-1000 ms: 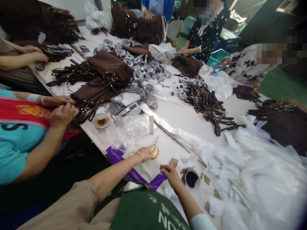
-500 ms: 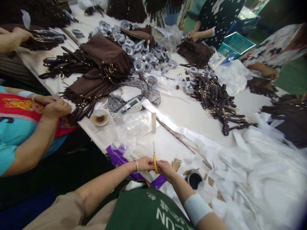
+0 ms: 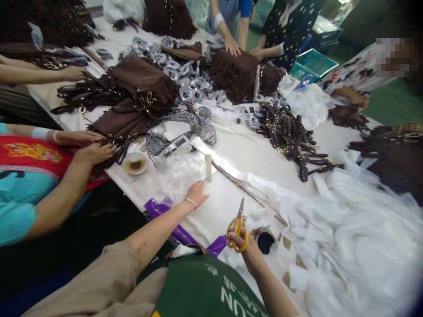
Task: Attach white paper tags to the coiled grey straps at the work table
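Observation:
Yellow-handled scissors [image 3: 238,225] are in my right hand [image 3: 243,240], their metal blades pointing up and away from me. My left hand [image 3: 197,193] is flat with its fingers apart at the edge of a clear plastic bag [image 3: 181,174], holding nothing. Just beyond its fingertips stands a small tan wooden piece [image 3: 208,168]. Purple plastic [image 3: 185,234] lies along the table edge below my left hand. A cup with dark contents [image 3: 265,241] is right beside my right hand.
Brown fringed bags [image 3: 139,75] and dark straps [image 3: 291,136] cover the far table. White strips [image 3: 360,229] heap at the right. A cup of brown liquid [image 3: 135,164] stands left. A person's hands [image 3: 94,147] touch bags at the left; other people work across the table.
My hands have moved apart: the left reached forward to the plastic and opened, the right drew right with the scissors. Another person's hand has come onto a fringed bag at the far side.

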Available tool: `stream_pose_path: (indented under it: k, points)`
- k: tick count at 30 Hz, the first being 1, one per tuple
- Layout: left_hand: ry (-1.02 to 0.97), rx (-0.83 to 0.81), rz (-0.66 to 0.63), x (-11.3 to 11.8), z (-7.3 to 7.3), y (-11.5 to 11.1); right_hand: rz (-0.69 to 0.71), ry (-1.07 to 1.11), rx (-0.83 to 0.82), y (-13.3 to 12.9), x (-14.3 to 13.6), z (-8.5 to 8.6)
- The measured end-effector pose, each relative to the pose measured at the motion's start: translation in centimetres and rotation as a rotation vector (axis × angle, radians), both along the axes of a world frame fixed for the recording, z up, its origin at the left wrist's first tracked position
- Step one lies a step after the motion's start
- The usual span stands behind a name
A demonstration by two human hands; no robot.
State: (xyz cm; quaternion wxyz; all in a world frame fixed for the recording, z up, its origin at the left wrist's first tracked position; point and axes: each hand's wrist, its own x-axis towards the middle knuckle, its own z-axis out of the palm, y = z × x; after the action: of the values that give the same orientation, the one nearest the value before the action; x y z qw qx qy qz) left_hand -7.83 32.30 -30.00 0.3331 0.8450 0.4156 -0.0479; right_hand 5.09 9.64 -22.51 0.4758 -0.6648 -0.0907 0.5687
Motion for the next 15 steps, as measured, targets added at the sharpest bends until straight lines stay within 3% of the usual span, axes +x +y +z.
stream_pose_path:
  k: [2,5,9,12,15]
  points:
    - [0.006,0.053,-0.048,0.4,-0.5,-2.0,-0.077,-0.096,0.046,0.5,-0.5,0.5]
    - [-0.013,0.092,-0.170,-1.1,-0.7,-5.2,-0.152,-0.159,0.109,1.4,-0.4,1.1]
    - [-0.038,0.153,-0.237,-2.8,0.1,-6.5,-0.293,-0.213,0.202,1.3,1.2,1.6]
    - [-0.096,0.187,-0.316,0.3,0.2,-6.2,-0.420,-0.255,0.253,0.4,2.5,1.8]
    - [-0.168,0.176,-0.480,6.4,-0.6,-6.5,-0.520,-0.284,0.260,-1.1,3.8,2.1]
